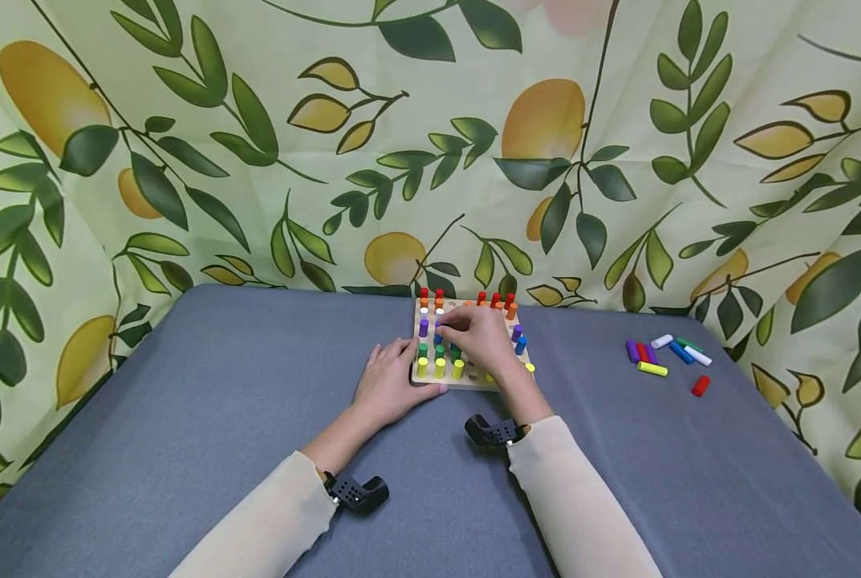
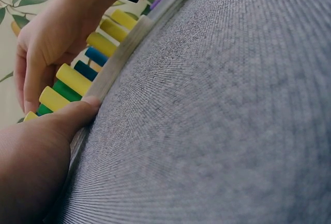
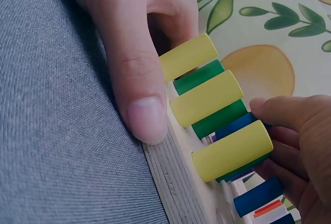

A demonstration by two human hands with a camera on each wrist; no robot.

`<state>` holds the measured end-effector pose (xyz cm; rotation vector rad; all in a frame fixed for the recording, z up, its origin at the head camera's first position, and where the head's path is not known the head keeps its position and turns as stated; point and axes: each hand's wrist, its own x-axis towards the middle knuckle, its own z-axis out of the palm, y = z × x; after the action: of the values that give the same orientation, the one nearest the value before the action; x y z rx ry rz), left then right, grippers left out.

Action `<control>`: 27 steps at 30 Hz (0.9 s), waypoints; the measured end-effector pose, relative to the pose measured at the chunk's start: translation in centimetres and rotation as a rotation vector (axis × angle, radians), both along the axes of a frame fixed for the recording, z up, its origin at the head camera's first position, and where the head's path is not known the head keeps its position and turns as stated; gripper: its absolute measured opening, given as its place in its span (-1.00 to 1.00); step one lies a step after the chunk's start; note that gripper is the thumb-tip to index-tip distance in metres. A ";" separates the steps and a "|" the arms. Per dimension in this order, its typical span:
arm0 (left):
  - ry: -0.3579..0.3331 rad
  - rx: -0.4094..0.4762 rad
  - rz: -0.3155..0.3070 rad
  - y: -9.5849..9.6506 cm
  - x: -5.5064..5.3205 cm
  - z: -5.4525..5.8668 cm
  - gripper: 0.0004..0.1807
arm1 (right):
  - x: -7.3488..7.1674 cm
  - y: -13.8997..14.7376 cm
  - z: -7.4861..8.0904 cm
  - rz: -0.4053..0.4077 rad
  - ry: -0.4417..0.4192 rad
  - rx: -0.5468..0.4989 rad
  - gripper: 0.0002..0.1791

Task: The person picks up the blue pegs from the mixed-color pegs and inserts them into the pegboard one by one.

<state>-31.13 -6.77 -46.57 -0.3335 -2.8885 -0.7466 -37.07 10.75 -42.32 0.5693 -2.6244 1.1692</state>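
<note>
A wooden pegboard [image 1: 436, 384] with rows of coloured pegs lies on the table near the patterned cloth. My left hand [image 1: 390, 384] holds its near left corner; the thumb [image 3: 147, 120] lies along the front edge and the other fingers along the left side. Above the board, my right hand [image 1: 482, 335] pinches a purple peg at the second column from the left, partly hidden by the fingertips. Yellow pegs [image 3: 207, 99] stand in the front row, with green pegs [image 3: 220, 119] behind them. Blue, purple, white, orange and red pegs follow toward the back.
Loose pegs lie on the table to the right: purple, red, white, blue, green and a yellow peg [image 1: 652, 369]. One red peg [image 1: 700, 386] lies apart from them. A leaf-patterned cloth [image 1: 430, 193] hangs behind the grey table [image 1: 221, 417].
</note>
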 end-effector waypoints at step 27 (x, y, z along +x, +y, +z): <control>-0.015 -0.006 0.011 0.1 0.0 0.0 0.06 | 0.0 0.1 -0.1 -0.003 -0.006 0.067 -0.84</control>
<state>-31.17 -6.72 -46.54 -0.3141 -2.9049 -0.7424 -37.10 10.86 -42.38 0.5746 -2.6776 1.0868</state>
